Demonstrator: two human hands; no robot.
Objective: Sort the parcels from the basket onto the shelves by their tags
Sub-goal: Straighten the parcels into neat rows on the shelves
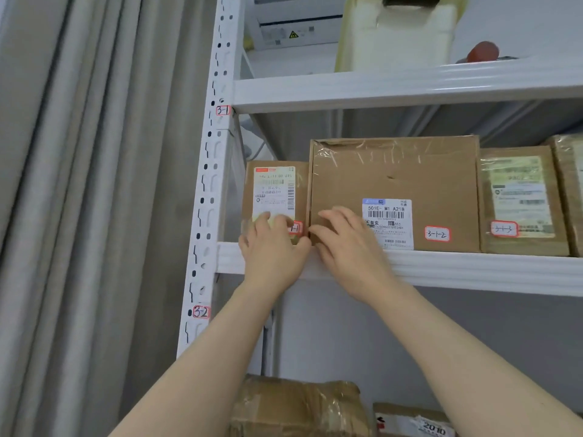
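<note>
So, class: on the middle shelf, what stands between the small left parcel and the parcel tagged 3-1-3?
The big parcel tagged 3-1-2 fills that gap, as the head view shows.

white shelving unit with slotted upright post [208, 197], hand-tagged "3-1" and "3-2". top shelf [378, 89]: a pale plastic container [394, 36] and a blurred reddish object [482, 52]. middle shelf [473, 269] — four cardboard parcels stand side by side, labels outward: small box [274, 190] at the left, just beside the large box [394, 178] tagged "3-1-2", then a third box [520, 197] tagged "3-1-3" and a fourth box [572, 190], cut by the right edge. below — a tape-wrapped parcel [296, 408] and a labelled carton [413, 421]; their support is hidden.
</note>
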